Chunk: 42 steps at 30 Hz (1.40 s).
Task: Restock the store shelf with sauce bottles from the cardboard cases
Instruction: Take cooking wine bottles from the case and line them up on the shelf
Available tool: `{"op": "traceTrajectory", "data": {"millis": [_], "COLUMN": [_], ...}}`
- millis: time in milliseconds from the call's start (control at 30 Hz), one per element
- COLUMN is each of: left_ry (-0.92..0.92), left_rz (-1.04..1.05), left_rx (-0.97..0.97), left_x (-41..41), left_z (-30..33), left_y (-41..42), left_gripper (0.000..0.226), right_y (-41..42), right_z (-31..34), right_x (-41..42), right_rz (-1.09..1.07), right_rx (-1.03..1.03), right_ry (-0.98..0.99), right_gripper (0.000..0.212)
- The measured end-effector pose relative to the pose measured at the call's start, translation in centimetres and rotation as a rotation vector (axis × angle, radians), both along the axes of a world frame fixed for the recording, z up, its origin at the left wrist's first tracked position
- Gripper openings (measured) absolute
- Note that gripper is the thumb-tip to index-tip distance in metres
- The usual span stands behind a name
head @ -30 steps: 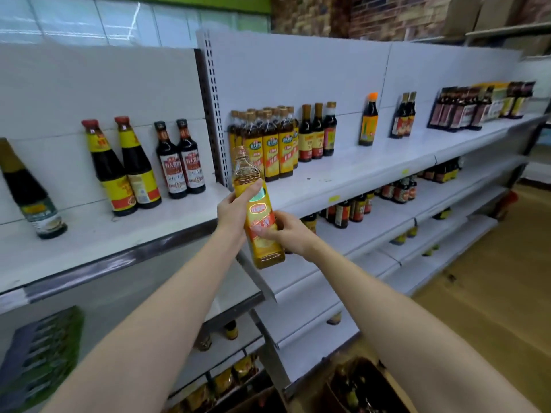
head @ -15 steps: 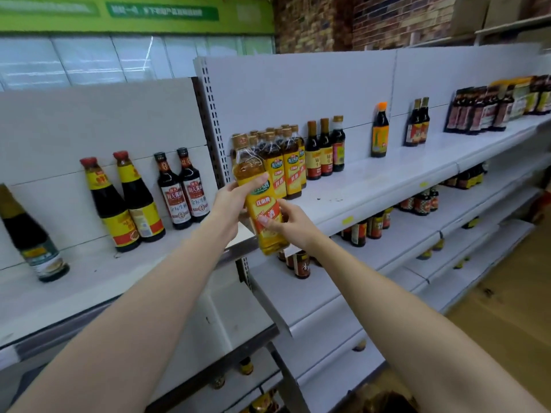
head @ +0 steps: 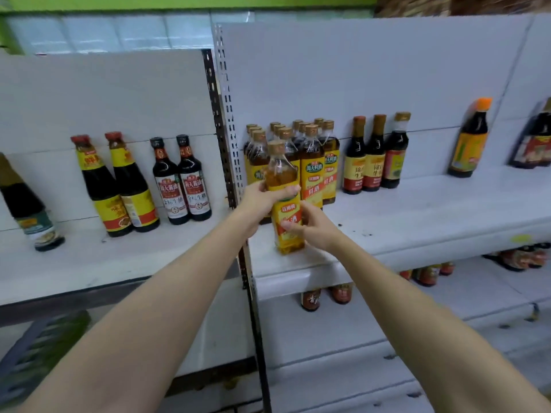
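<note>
Left hand [head: 258,201] wraps the yellow-labelled bottle [head: 285,204] at its shoulder, right hand [head: 313,226] pinches the label lower down, bottle upright at the front of the shelf [head: 417,222], just before the matching bottles [head: 298,156].

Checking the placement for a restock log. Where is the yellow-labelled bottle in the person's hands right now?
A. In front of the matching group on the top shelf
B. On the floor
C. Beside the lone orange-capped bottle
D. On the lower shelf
A: the yellow-labelled bottle, held by the left hand and right hand, stands upright in front of the matching group on the top shelf.
</note>
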<state>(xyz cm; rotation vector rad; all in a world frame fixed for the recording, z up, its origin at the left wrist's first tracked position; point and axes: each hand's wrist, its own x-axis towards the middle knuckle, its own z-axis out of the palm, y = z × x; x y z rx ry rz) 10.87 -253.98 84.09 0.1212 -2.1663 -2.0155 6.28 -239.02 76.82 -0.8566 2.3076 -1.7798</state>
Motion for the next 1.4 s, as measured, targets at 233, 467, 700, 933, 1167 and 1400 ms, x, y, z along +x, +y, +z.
{"op": "traceTrajectory", "data": {"millis": [233, 467, 700, 933, 1167, 1400], "left_ry": [0.024, 0.047, 0.102, 0.103, 0.025, 0.067], "left_rz": [0.045, 0.149, 0.205, 0.248, 0.201, 0.217], "left_rx": [-0.115, -0.078, -0.380, -0.559, -0.819, -0.899], "left_x": [-4.4, -7.6, -9.6, -10.4, -10.3, -10.7], "left_z": [-1.4, -2.3, -5.6, -8.7, -11.4, -11.9], "left_y": [5.0, 7.0, 7.3, 7.0, 5.2, 5.3], "left_gripper": [0.052, 0.036, 0.017, 0.031, 0.064, 0.070], "right_y": [4.3, 6.5, 8.7, 7.8, 6.1, 5.8], "right_z": [-1.7, -2.4, -1.6, -2.5, -3.4, -3.7], "right_x": [-4.3, -7.9, -10.3, -12.5, -13.8, -13.2], "right_rz": [-0.028, -0.273, -0.383, -0.490, -0.672, -0.690], "right_rx": [-0.019, -0.054, -0.056, -0.086, 0.027, 0.038], "right_ry": [0.027, 0.059, 0.006, 0.075, 0.110, 0.122], "right_gripper": [0.061, 0.048, 0.046, 0.044, 0.060, 0.025]}}
